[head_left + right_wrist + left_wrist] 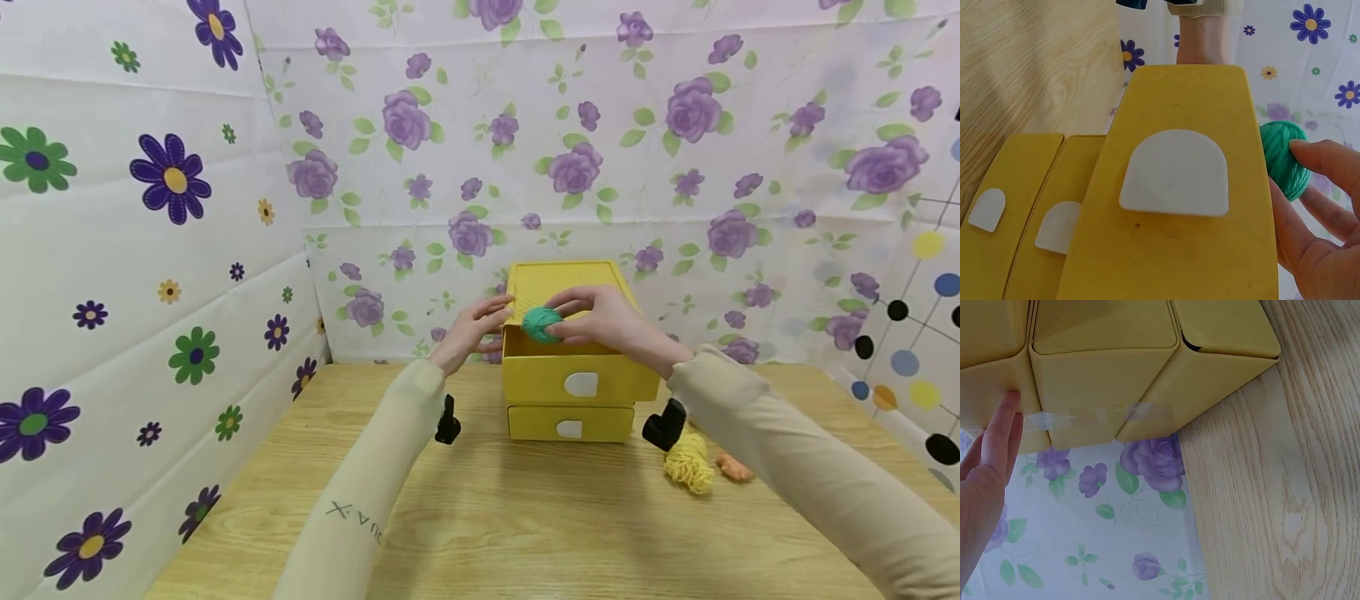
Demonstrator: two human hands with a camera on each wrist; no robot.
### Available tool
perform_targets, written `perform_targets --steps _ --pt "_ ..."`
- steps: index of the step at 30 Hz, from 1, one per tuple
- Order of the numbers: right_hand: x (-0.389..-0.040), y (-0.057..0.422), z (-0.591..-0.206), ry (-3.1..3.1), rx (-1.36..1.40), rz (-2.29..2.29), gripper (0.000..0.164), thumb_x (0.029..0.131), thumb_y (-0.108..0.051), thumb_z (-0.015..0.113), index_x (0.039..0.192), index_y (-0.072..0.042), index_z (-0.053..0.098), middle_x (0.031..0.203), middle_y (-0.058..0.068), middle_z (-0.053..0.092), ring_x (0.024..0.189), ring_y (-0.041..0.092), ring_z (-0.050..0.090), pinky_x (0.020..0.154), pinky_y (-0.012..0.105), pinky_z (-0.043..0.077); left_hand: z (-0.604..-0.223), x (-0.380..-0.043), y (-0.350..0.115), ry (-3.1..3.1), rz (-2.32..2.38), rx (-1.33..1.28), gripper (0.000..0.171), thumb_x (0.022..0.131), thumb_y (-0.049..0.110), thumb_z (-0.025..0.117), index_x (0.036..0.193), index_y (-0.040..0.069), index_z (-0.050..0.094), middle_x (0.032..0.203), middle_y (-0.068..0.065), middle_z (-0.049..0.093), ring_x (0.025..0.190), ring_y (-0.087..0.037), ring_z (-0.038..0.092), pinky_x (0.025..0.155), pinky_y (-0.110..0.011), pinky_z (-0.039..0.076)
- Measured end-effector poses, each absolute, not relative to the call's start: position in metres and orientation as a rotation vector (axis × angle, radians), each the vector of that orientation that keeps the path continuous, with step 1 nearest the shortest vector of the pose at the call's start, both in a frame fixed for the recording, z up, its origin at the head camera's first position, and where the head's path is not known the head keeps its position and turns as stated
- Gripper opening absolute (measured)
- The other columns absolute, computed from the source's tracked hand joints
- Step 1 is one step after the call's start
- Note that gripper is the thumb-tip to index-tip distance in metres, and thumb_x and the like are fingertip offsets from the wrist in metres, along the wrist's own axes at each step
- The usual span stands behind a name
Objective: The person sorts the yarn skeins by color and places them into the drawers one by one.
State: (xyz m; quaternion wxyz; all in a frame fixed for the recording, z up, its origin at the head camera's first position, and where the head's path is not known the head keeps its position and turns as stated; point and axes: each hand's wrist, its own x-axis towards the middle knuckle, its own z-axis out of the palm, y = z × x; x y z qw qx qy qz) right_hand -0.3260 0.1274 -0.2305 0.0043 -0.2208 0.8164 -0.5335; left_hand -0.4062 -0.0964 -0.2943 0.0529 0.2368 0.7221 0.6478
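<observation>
Thumb and fingers of the right hand (603, 319) are pinching a green yarn ball (538, 325) over the pulled-out top drawer (538, 380); the left hand (471, 327), fingers nearly straight, is seemingly touching the yellow drawer unit's (573, 282) side. If that pinch is loosening too near the drawer's edge, the ball may be tumbling onto the table (525, 517).

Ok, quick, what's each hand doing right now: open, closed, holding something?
Left hand: open, at the side of the yellow drawer unit.
Right hand: closed, holding the green yarn ball.
</observation>
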Motion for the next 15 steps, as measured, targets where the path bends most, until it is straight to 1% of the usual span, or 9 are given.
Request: perform_targets --steps 6,9,12,15 --pt "-0.3254 0.1233 -0.2309 2.551 -0.686 -1.657 0.037 0.078 -0.006 0.072 0.113 0.002 0.059 0.109 0.021 0.055 0.083 0.028 0.061 0.069 0.038 0.051 -0.2929 -0.4050 -0.0960 2.189 1.954 0.727 0.046 0.094 0.030 0.052 0.137 0.017 0.042 0.134 -0.006 0.039 0.108 -0.030 0.045 0.083 -0.046 0.044" --pt "-0.3250 0.1223 -0.2310 2.532 -0.660 -1.653 0.042 0.079 -0.008 0.072 0.116 0.002 0.057 0.110 0.021 0.055 0.083 0.028 0.061 0.068 0.038 0.052 -0.2930 -0.4055 -0.0960 2.174 1.948 0.733 0.048 0.094 0.030 0.051 0.138 0.015 0.040 0.137 -0.008 0.036 0.110 -0.033 0.042 0.086 -0.049 0.041" --pt "-0.3252 0.1207 -0.2311 2.523 -0.629 -1.649 0.047 0.079 -0.012 0.072 0.120 0.003 0.055 0.111 0.021 0.055 0.082 0.030 0.062 0.065 0.037 0.052 -0.2932 -0.4059 -0.0961 2.167 1.955 0.732 0.048 0.094 0.030 0.051 0.138 0.016 0.040 0.137 -0.009 0.035 0.111 -0.034 0.041 0.087 -0.052 0.038" --pt "-0.3257 0.1196 -0.2308 2.538 -0.607 -1.638 0.048 0.079 -0.014 0.073 0.120 0.003 0.055 0.111 0.020 0.055 0.082 0.031 0.062 0.064 0.037 0.052 -0.2930 -0.4053 -0.0966 2.175 1.967 0.718 0.046 0.093 0.031 0.052 0.137 0.017 0.042 0.135 -0.008 0.037 0.109 -0.033 0.043 0.086 -0.052 0.039"
